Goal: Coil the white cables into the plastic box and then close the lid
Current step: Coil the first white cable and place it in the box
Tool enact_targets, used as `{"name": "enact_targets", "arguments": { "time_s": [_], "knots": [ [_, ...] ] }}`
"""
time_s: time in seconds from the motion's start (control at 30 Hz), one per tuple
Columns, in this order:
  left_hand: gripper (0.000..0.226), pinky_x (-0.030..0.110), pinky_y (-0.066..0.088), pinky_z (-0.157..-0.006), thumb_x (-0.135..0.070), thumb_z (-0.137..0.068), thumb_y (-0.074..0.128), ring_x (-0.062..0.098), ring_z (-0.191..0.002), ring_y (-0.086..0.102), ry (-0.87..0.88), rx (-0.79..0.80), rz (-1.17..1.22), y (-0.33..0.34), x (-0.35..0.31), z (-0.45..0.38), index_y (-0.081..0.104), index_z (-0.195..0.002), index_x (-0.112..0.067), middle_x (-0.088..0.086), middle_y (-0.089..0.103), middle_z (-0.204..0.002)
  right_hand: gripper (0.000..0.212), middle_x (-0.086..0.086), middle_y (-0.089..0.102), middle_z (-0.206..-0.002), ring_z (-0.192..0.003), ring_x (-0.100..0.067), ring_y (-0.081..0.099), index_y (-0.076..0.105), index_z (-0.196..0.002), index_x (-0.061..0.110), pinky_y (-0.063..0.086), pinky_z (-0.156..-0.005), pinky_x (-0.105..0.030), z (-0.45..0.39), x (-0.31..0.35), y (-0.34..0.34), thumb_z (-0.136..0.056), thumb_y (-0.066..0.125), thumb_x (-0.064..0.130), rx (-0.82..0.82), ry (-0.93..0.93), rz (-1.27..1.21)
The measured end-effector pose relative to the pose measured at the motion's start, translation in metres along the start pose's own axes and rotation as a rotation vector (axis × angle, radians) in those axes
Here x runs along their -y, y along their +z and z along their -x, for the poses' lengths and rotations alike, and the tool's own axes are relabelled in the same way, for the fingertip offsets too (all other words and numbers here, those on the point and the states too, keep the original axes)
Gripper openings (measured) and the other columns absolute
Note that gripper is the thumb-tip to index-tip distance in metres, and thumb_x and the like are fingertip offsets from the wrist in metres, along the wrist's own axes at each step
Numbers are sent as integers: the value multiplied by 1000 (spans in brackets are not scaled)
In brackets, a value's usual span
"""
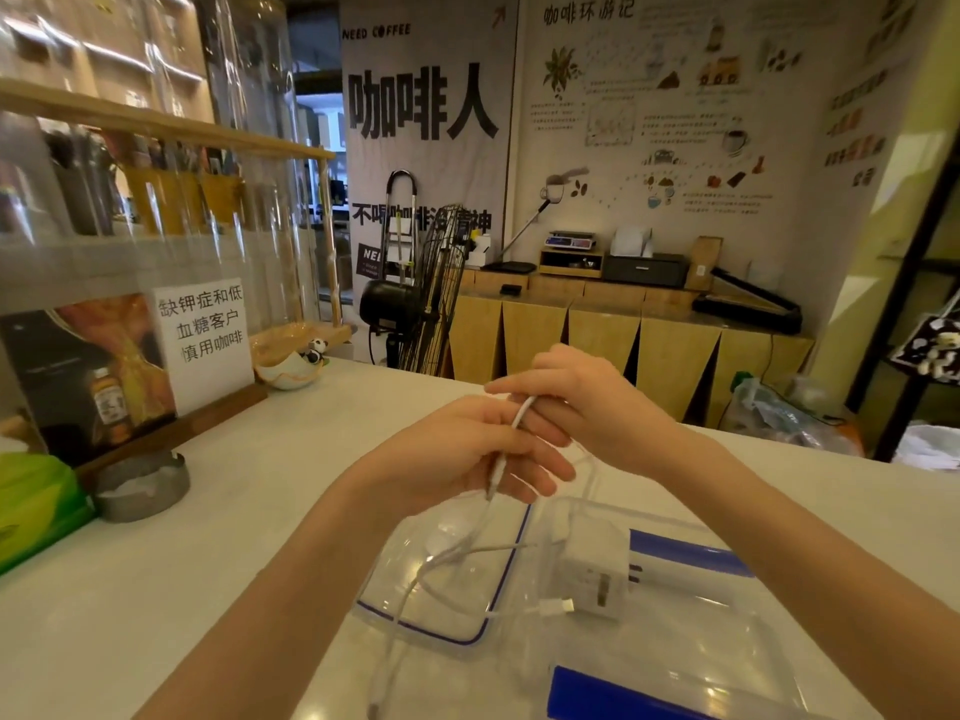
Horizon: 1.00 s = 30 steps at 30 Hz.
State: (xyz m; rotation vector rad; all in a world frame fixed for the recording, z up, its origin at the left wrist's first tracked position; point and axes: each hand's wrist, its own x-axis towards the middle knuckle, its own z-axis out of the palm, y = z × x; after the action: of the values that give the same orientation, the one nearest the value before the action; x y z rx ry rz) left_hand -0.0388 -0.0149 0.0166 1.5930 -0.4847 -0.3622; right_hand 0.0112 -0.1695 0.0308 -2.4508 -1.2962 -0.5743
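Observation:
My left hand and my right hand meet above the counter, both gripping a white cable that runs between their fingers. The cable's loose length hangs down and trails over the clear lid with a blue seal, which lies flat on the counter. A white charger plug and a cable connector rest at the edge of the clear plastic box with blue clips, which stands open at the lower right.
A metal ashtray and a green packet sit at the left. A framed sign and a small bowl stand behind them. The white counter ends at the far edge before a wooden cabinet.

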Motion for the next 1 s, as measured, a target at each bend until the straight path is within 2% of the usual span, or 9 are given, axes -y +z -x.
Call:
{"name": "enact_targets", "arguments": {
  "time_s": [0.1, 0.2, 0.37, 0.43, 0.5, 0.63, 0.73, 0.83, 1.0],
  "knots": [
    [28, 19, 53, -55, 0, -88, 42, 10, -57, 61, 20, 242, 223, 1, -21, -3, 56, -111, -1, 15, 69, -100, 28, 4, 67, -97, -92, -10, 61, 62, -111, 25, 50, -80, -21, 4, -6, -21, -86, 56, 14, -120, 152, -397],
    [41, 25, 57, -68, 2, -85, 48, 15, -77, 68, 145, 450, 406, 4, -37, -6, 45, -126, 1, 17, 63, -116, 23, 10, 71, -85, -83, -5, 67, 66, -101, 21, 53, -70, -16, 9, -16, -37, -81, 61, 9, -209, 239, -734],
    [55, 41, 45, -94, 10, -90, 37, 26, -114, 57, 287, 702, 706, 11, -49, -14, 19, -140, -2, 18, 53, -130, 18, 6, 74, -87, -90, -10, 67, 72, -87, 24, 49, -84, -28, 17, -31, -25, -73, 63, 31, -147, 367, -822],
    [59, 41, 45, -94, 11, -87, 41, 26, -113, 58, 255, 641, 646, 10, -44, -18, 22, -140, -8, 17, 56, -128, 16, 5, 74, -79, -83, -2, 67, 72, -79, 22, 48, -83, -24, 17, -28, -12, -77, 59, 31, -165, 365, -826],
    [58, 40, 46, -94, 11, -84, 44, 24, -111, 60, 237, 427, 416, 8, -37, -23, 35, -135, -13, 14, 62, -121, 22, 7, 70, -62, -69, 6, 64, 68, -73, 16, 47, -73, -18, 14, -23, -8, -85, 52, 7, -215, 391, -858],
    [48, 36, 50, -92, 16, -81, 46, 24, -101, 65, 239, 148, -66, 11, -33, -30, 56, -117, -14, 11, 71, -103, 15, -6, 65, -87, -82, -22, 63, 61, -95, 13, 52, -75, -31, 4, -28, -13, -89, 49, 8, -215, 364, -720],
    [50, 26, 56, -71, 20, -78, 38, 19, -68, 67, 218, 124, -1, 13, -33, -28, 57, -114, -10, 9, 72, -81, 16, -3, 67, -92, -84, -17, 64, 64, -97, 17, 54, -74, -28, 0, -35, -14, -89, 50, 16, -320, 388, -732],
    [46, 18, 31, -37, 6, -74, 34, 8, -35, 36, 232, 95, 180, 15, -34, -27, 56, -112, -8, 4, 58, -50, 16, 13, 65, -82, -71, 4, 59, 65, -91, 25, 48, -62, -14, -4, -38, -19, -90, 50, 19, -428, 414, -785],
    [38, 17, 23, -34, -28, -94, 27, 7, -32, 28, 330, -92, 273, 20, -35, -32, 58, -103, -8, -1, 47, -41, 18, 13, 57, -63, -50, 3, 48, 64, -90, 24, 38, -47, -10, -8, -40, -23, -91, 47, 20, -553, 447, -810]
  ]
}}
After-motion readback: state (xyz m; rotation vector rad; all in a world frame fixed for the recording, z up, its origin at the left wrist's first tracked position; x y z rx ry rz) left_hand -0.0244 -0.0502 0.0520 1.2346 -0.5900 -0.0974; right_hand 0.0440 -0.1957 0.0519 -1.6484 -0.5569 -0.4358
